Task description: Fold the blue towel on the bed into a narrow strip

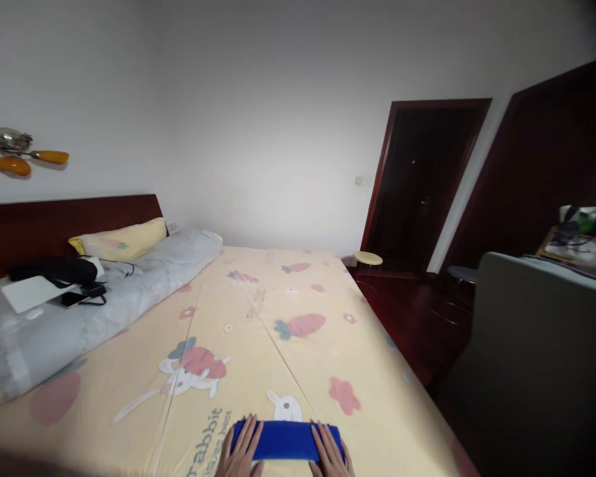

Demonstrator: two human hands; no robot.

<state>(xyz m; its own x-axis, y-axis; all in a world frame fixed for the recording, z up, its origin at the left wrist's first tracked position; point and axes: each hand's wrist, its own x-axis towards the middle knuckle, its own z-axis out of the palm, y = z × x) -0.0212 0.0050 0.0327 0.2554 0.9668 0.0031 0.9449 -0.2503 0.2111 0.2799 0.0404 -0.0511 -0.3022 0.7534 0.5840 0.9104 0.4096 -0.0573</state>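
Note:
A folded blue cloth (285, 439) lies flat on the yellow bed sheet (258, 331) at the near edge of the bed. My left hand (241, 452) rests flat on the cloth's left end, fingers spread and pointing away from me. On its right end, my right hand (330, 454) presses flat in the same way. Neither hand grips anything. The sheet is printed with rabbits, carrots and flowers.
A rolled grey quilt (79, 311) lies along the bed's left side with a black bag (54, 270), a white pad and a phone on it. A yellow pillow (122, 240) leans at the headboard. To the right stand a grey chair (541, 344), a round stool (367, 258) and a dark doorway (422, 185).

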